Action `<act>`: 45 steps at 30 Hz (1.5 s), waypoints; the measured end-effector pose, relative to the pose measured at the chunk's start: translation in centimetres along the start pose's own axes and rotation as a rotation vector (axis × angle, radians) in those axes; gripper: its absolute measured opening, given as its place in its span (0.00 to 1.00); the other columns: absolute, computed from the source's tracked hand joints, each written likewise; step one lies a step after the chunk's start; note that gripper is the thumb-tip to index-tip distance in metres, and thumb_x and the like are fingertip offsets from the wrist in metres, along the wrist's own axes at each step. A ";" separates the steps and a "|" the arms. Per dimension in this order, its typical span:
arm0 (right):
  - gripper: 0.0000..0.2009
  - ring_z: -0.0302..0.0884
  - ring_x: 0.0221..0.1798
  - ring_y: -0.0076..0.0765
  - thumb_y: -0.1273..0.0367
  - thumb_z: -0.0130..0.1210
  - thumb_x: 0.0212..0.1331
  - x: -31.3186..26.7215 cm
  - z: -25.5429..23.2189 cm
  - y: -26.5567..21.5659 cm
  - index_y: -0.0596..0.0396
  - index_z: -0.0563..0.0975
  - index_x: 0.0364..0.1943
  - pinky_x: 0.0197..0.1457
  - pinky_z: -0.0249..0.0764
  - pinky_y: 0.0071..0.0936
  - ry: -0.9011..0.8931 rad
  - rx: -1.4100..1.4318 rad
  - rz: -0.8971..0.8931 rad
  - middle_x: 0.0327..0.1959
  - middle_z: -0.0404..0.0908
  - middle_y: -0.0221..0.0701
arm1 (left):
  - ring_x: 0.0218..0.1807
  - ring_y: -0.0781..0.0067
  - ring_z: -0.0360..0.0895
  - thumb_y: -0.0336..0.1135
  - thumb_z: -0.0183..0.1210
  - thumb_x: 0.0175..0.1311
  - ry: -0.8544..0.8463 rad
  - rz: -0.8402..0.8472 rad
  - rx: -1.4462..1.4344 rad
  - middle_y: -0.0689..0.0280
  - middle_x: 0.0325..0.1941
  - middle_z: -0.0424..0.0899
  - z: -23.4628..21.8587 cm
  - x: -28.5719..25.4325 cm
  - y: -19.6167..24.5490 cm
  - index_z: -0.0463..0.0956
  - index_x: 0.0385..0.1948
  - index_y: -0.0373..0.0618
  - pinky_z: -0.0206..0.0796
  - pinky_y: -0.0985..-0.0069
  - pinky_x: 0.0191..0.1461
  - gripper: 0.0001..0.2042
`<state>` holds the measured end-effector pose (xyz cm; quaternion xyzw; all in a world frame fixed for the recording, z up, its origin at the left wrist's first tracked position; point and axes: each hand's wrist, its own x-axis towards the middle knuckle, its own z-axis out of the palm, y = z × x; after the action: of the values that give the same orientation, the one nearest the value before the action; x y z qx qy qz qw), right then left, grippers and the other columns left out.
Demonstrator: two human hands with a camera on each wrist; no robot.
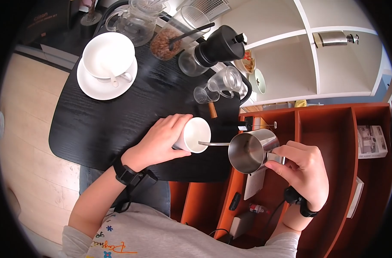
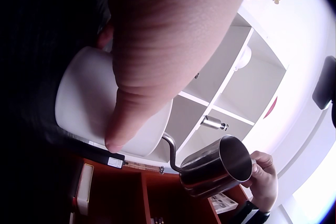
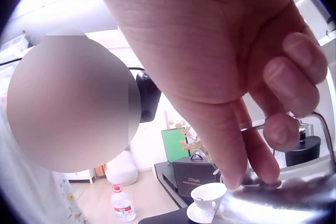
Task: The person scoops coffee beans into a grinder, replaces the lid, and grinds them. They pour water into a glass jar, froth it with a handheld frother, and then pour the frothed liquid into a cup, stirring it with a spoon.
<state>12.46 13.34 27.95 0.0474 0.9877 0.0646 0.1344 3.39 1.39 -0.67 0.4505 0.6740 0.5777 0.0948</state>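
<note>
My left hand [image 1: 159,139] holds a white cup [image 1: 197,132] near the front edge of the black table, fingers on the far side and thumb low. In my right hand [image 1: 305,167] is the handle of a stainless steel gooseneck pouring pot [image 1: 248,152], tilted toward the cup. Its thin spout [image 1: 215,143] reaches over the cup's rim. In the left wrist view the cup [image 2: 86,103] is partly hidden behind my thumb, with the steel pot [image 2: 212,169] beyond it. The right wrist view shows thumb and fingers closed about the handle above the shiny pot [image 3: 283,200].
On the black table [image 1: 97,142] stand a white cup [image 1: 107,53] on a saucer [image 1: 90,88], a glass teapot [image 1: 137,28], a glass of brown granules [image 1: 165,45], a black grinder [image 1: 221,45] and a glass dripper [image 1: 224,81]. Red-brown shelving [image 1: 325,129] lies below my right hand.
</note>
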 end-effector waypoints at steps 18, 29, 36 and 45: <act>0.08 0.74 0.19 0.35 0.69 0.66 0.42 2.1 -0.6 -1.2 0.55 0.77 0.24 0.19 0.64 0.28 -0.055 -0.068 -0.064 0.18 0.73 0.30 | 0.54 0.54 0.69 0.40 0.70 0.41 0.021 0.027 -0.004 0.55 0.55 0.69 0.2 -0.1 -0.3 0.60 0.58 0.38 0.61 0.63 0.56 0.39; 0.08 0.73 0.20 0.36 0.70 0.65 0.41 3.1 -1.2 -1.9 0.54 0.78 0.25 0.20 0.65 0.28 -0.100 -0.095 -0.092 0.19 0.74 0.30 | 0.54 0.54 0.69 0.39 0.70 0.42 0.018 0.022 -0.003 0.55 0.55 0.69 0.2 -0.1 -0.4 0.60 0.56 0.38 0.62 0.62 0.56 0.38; 0.08 0.72 0.20 0.36 0.69 0.65 0.41 3.1 -1.3 -2.2 0.54 0.78 0.24 0.19 0.64 0.30 -0.113 -0.121 -0.087 0.18 0.73 0.30 | 0.53 0.55 0.69 0.39 0.69 0.42 0.031 0.032 0.014 0.55 0.55 0.69 0.2 -0.1 -0.4 0.61 0.56 0.37 0.62 0.63 0.56 0.37; 0.07 0.72 0.21 0.37 0.68 0.64 0.43 2.4 -1.0 -2.9 0.52 0.76 0.22 0.19 0.63 0.31 -0.067 -0.216 -0.111 0.18 0.71 0.28 | 0.54 0.55 0.69 0.39 0.69 0.42 0.029 0.040 0.014 0.55 0.55 0.69 0.2 -0.2 -0.4 0.60 0.56 0.37 0.61 0.63 0.56 0.37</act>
<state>9.68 10.60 27.84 -0.0199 0.9711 0.1612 0.1748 3.41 1.39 -1.18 0.4561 0.6703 0.5812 0.0700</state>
